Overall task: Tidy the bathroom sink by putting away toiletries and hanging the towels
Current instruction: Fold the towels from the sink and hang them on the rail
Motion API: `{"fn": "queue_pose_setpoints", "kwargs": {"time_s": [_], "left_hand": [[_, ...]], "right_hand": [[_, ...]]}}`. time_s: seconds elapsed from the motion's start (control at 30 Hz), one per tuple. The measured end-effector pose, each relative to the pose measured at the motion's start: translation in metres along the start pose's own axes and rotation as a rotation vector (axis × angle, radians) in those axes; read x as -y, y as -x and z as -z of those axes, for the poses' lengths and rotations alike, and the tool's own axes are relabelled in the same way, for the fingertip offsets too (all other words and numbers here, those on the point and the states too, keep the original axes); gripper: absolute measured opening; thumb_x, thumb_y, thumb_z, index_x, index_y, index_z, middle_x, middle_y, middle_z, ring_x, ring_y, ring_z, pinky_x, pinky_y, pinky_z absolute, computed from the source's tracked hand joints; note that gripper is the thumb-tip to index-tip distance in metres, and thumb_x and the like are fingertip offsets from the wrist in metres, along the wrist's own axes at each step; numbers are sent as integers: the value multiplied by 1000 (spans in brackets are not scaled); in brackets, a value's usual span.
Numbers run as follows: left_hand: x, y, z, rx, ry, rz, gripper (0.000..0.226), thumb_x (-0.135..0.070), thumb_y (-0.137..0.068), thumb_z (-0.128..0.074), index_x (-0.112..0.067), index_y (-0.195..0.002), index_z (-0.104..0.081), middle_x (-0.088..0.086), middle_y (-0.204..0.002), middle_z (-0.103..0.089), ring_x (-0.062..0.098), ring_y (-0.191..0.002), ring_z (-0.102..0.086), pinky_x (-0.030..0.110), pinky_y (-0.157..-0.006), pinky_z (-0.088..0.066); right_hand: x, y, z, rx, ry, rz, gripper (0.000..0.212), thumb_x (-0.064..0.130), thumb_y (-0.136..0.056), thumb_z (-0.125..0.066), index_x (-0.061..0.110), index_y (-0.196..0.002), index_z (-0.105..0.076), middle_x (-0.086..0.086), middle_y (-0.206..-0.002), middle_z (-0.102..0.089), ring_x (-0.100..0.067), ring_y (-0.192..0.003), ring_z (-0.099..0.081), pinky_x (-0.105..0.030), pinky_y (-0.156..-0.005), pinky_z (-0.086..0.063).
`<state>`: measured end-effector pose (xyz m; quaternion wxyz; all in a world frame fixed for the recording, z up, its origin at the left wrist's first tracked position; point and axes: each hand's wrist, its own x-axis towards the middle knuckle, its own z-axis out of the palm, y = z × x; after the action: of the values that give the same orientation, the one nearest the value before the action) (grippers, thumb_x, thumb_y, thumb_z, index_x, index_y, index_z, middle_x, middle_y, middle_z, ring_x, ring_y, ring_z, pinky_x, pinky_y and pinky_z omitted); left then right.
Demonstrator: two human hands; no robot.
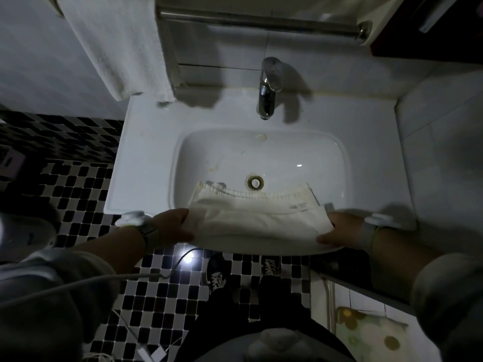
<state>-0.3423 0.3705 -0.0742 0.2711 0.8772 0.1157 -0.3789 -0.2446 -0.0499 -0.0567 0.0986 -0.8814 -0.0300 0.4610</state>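
Both hands grip a folded white towel (pixel 257 220) by its ends, the left hand (pixel 171 226) curled round the left end and the right hand (pixel 339 227) round the right, holding it level over the near rim of the sink (pixel 146 152), just in front of the drain (pixel 255 182). A second towel (pixel 117 48) hangs from the rail (pixel 261 22) at upper left, above the tap (pixel 268 87). Black-and-white floor tiles (pixel 162 296) show below.

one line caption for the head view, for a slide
Both hands, left hand and right hand, hold a folded towel over the sink.
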Motion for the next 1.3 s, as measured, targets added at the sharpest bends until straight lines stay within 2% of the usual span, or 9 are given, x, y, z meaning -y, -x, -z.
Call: {"fn": "queue_pose_setpoints", "kwargs": {"time_s": [0.13, 0.33, 0.5, 0.6, 0.73, 0.83, 1.0, 1.2, 1.3], "left_hand": [[-1, 1, 12, 7, 19, 28, 27, -27, -93, -64, -15, -117, -64, -2, -87, -66, 12, -73, -62, 20, -62, -48], [-11, 5, 26, -35, 539, 48, 15, -22, -102, -54, -24, -116, -51, 4, -103, -63, 24, -85, -65, 40, -72, -55], [1, 0, 7, -66, 306, 93, 20, -31, -99, -57, -16, -113, -57, 13, -96, -67, 26, -72, -65, 36, -60, -56], [0, 1, -1, -76, 44, 92, 28, -38, -97, -59, -12, -109, -60, 9, -94, -67, 24, -78, -63, 37, -73, -55], [-10, 5, 5, -14, 44, 90, 29, -35, -90, -71, -13, -107, -63, 8, -99, -69, 21, -81, -65, 35, -77, -58], [-8, 4, 11, 13, 0, 96, 35, -36, -87, -73, -8, -109, -68, 8, -97, -72, 25, -84, -70, 37, -79, -61], [-9, 3, 24, -110, 211, 59, 17, -39, -93, -65, -23, -99, -64, 2, -88, -68, 20, -73, -63, 31, -62, -54], [-4, -3, 7, -87, -19, 154, 27, -36, -93, -64, -13, -107, -60, 8, -100, -66, 21, -82, -61, 27, -66, -44], [-10, -5, -6, -132, -84, 172, 27, -31, -93, -61, -7, -105, -57, 14, -105, -65, 27, -89, -58, 28, -70, -38]], "right_hand": [[-2, 0, 4, -17, 32, 11, 21, 38, -83, -72, 23, -93, -61, -2, -97, -69, -18, -82, -62, -26, -69, -48], [-2, 1, 9, -27, -388, -29, 21, 28, -95, -60, 12, -106, -51, -10, -92, -65, -23, -77, -71, -38, -64, -58], [-2, 2, 6, -75, -199, -66, 31, 35, -95, -60, 6, -103, -52, -8, -77, -61, -20, -59, -62, -25, -47, -47], [1, 3, 1, -50, -104, -55, 34, 38, -94, -61, 7, -103, -54, -10, -80, -63, -20, -58, -62, -27, -46, -48], [7, 7, 9, 14, 41, -28, 43, 46, -86, -69, 8, -105, -57, -8, -90, -65, -18, -67, -62, -27, -59, -52], [8, 9, 14, 3, 130, 2, 40, 45, -88, -67, 9, -105, -60, -4, -86, -60, -18, -73, -58, -16, -51, -39], [2, -2, 19, -92, -113, -33, 36, 44, -92, -61, 9, -88, -55, -14, -72, -66, -23, -57, -63, -27, -47, -49], [7, -7, 13, -96, 233, 41, 36, 48, -92, -59, 12, -94, -56, -13, -106, -65, -27, -95, -64, -27, -68, -37], [11, -10, 3, -69, 325, 40, 43, 48, -94, -56, 12, -117, -58, -12, -123, -62, -26, -111, -59, -25, -72, -31]]}}
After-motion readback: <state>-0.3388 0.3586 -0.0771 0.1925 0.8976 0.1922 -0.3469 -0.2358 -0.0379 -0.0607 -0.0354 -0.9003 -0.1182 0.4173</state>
